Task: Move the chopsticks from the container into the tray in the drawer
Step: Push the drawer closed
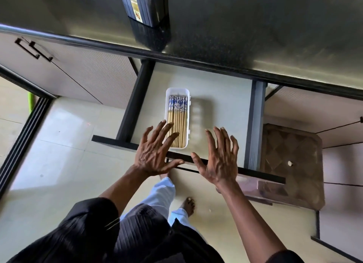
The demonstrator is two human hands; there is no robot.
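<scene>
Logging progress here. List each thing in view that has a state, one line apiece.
drawer: pulled open
tray: in the drawer, holding chopsticks
chopsticks: lying flat, side by side, patterned ends away
container: upright on the counter
left hand: empty, fingers spread over the tray's near end
right hand: empty, fingers spread

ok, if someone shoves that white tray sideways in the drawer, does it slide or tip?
The white tray probably slides rather than tips: it is low and flat on the smooth drawer floor. It looks like thin plastic, so likely light. The chopsticks lie loose side by side and may rattle or shift.
</scene>
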